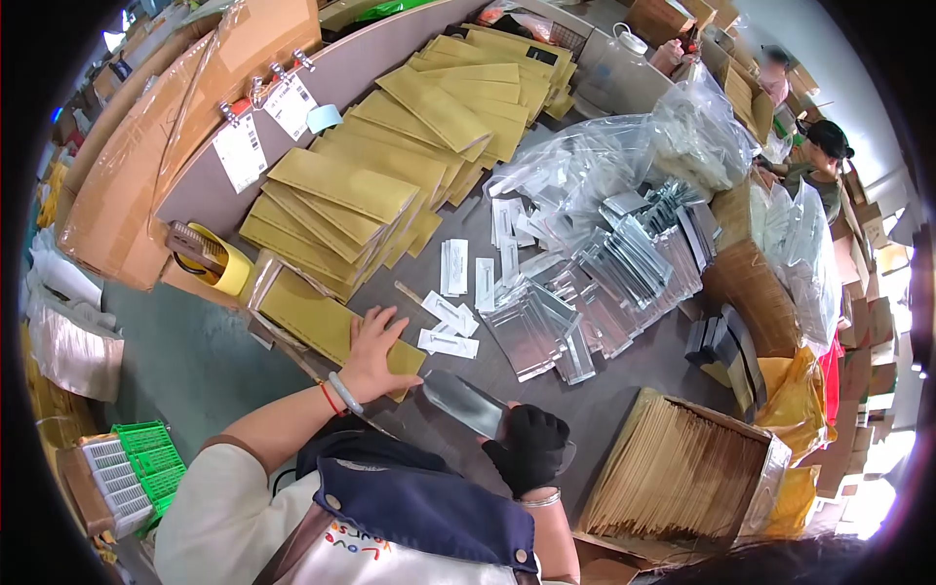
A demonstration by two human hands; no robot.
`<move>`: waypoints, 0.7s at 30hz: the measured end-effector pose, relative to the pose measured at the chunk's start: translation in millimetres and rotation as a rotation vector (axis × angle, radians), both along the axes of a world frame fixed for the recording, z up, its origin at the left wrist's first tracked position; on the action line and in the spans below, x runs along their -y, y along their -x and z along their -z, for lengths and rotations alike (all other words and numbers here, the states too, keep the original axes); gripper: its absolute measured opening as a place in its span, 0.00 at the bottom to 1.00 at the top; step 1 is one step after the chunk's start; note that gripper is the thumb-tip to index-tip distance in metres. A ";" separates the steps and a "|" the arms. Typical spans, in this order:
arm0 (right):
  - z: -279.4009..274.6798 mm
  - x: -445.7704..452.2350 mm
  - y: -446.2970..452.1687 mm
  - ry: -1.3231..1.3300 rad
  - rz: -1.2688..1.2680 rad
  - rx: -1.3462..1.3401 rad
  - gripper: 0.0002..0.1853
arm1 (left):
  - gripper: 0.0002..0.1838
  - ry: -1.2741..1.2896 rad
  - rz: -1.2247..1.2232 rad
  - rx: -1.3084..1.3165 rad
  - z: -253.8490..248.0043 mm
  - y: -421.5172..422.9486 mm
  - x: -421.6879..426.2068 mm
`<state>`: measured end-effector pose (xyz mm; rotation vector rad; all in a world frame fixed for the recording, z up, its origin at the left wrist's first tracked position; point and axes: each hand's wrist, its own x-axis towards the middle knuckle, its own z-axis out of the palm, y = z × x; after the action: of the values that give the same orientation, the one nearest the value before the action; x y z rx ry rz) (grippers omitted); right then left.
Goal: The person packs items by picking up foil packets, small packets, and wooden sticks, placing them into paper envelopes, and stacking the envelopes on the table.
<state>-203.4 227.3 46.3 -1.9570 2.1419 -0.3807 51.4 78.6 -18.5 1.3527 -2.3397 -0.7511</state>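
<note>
My bare left hand [378, 357] lies with fingers spread on the near end of a yellow-brown padded envelope [310, 317], its thumb pointing toward a silver packet. That flat silver packet [462, 402] is in the grip of my right hand [529, 448], which wears a black fingerless glove. The packet's left end is close to the envelope's end and my left thumb. Beyond my hands, small white printed slips [450, 341] lie on the dark table [414, 283]. Many silver packets [604, 292] are heaped to the right of them.
Fanned padded envelopes [361, 185] cover the table's back left. A yellow holder [232, 268] stands at the left edge. Clear plastic bags [595, 161] lie behind the packets. A box of upright brown sheets [673, 468] is at the near right. Other people [824, 171] are at the far right.
</note>
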 end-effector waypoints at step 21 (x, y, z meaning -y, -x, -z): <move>24.4 -147.4 151.5 0.324 1.063 0.009 0.16 | 0.11 0.144 0.506 -0.004 -24.0 89.6 58.6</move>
<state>-354.8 374.7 22.0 -0.7050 3.0767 -0.9203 -38.2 20.1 5.5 0.6991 -2.7045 -0.6954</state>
